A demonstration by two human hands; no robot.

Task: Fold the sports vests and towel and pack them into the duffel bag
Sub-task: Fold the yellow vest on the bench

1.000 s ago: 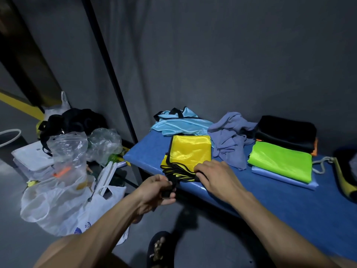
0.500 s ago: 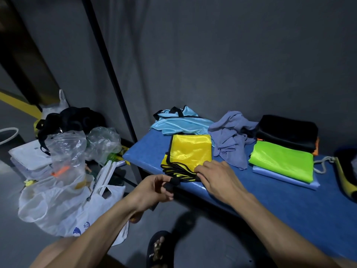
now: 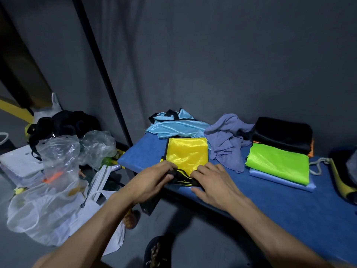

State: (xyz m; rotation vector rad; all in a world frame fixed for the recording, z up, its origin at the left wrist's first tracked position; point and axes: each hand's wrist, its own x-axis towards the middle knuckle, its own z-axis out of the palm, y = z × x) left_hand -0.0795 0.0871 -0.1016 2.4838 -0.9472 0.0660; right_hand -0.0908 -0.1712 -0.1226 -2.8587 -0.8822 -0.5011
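Both hands work the near end of the yellow vest (image 3: 187, 154) on the blue bench (image 3: 270, 198). Left hand (image 3: 152, 182) is curled over the bunched black-trimmed straps (image 3: 182, 176) at the vest's front edge, thumb and fingers pinching the dark trim. Right hand (image 3: 214, 182) lies palm down, fingers spread and pressing on the same bunched edge and the bench beside it; flat, not clenched, though whether the fingertips grip any cloth cannot be told.

Yellow vest: folded to a rough rectangle, shiny face up, near the bench's left front corner, black piping along its left side.

Behind it, touching its far edge, a light blue vest (image 3: 177, 126) lies crumpled, black straps on top. To the right of that, a grey-purple towel (image 3: 226, 140) sits in a loose heap, one corner trailing toward the front.

Further right, a neon green vest (image 3: 278, 163) lies folded flat on top of a pale blue folded piece (image 3: 284, 182), whose edge shows beneath it. Behind these, a black folded item (image 3: 284, 134) with an orange edge showing at its right corner.

At the far right edge, a dark bag with yellow trim (image 3: 342, 180) and a white cord (image 3: 316, 167), mostly out of frame.

Left of the bench, on the floor: clear plastic bags (image 3: 56, 161), a white bag (image 3: 63, 213), black fabric (image 3: 63, 122) piled behind.
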